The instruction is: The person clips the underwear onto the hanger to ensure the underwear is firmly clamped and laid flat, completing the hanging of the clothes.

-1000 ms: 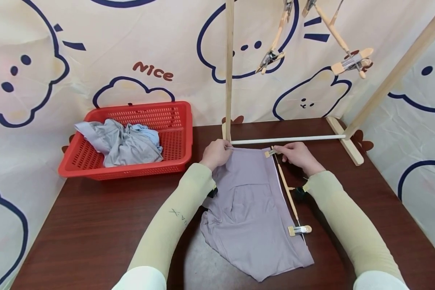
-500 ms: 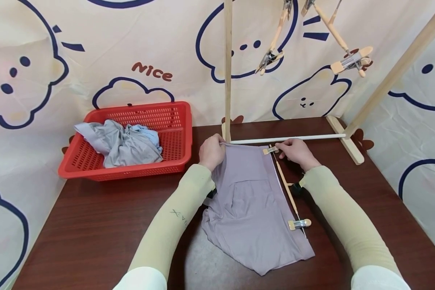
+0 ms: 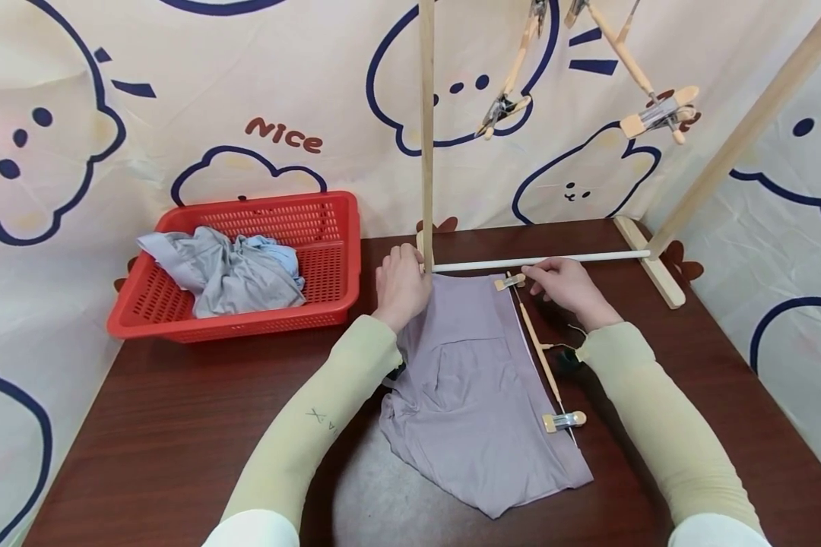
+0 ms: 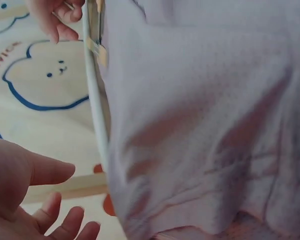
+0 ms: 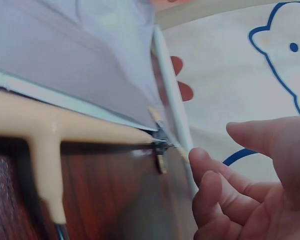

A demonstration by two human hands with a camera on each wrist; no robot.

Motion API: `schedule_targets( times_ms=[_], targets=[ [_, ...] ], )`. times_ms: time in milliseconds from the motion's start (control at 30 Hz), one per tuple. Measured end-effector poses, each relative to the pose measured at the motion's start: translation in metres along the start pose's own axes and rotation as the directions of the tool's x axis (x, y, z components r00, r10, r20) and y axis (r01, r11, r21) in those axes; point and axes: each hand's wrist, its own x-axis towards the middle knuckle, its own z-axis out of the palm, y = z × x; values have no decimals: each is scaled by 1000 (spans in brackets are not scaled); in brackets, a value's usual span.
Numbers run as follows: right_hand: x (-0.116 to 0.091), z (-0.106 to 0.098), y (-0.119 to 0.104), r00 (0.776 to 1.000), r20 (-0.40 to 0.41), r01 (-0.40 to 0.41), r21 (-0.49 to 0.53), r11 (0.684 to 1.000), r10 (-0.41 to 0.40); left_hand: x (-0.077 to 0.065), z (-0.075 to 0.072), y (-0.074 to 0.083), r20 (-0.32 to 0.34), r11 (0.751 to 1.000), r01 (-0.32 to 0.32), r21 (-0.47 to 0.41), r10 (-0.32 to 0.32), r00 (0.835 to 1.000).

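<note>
A mauve garment, probably underpants, (image 3: 465,380) lies spread on the table, its waistband along the right side. Along that band runs a wooden clip hanger (image 3: 539,349). One clip (image 3: 509,282) grips the far end of the band and another clip (image 3: 564,421) the near end. My left hand (image 3: 404,285) is by the garment's far left corner; in the left wrist view its thumb and fingers (image 4: 52,170) are spread apart with nothing between them. Beside the far clip is my right hand (image 3: 575,289), fingers loosely bent, thumb apart, holding nothing in the right wrist view.
A red basket (image 3: 351,251) with crumpled grey and light blue cloth (image 3: 239,273) stands at the left. Behind the garment is a wooden rack with a white crossbar (image 3: 540,261) and upright posts (image 3: 427,137). More clip hangers (image 3: 629,57) hang above it.
My left hand has let go of the garment's far corner. The right hand has released the far clip. Garment and hanger have shifted slightly away from me.
</note>
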Motion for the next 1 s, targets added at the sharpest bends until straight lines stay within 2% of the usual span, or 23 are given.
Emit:
schedule_targets(
  times_ms=[233,433,600,767,1000],
  targets=[
    [-21,-12,-3,999,-9,41,-16,999,-41,-24,-10,14,32,993,-116,-23,117,993],
    [-38,-20,-3,999,0,50,-51,997,-50,-44,-14,24,72,974,-227,9,226,971],
    [-49,-25,0,998,12,56,-63,996,-56,-58,-13,29,127,959,-283,18,278,952],
    [-62,-29,1,997,35,69,-70,995,-67,-74,-11,33,195,941,-337,4,330,924],
    [-82,-30,0,991,95,102,-139,985,-89,-99,-1,34,292,899,-437,36,408,865]
  ],
)
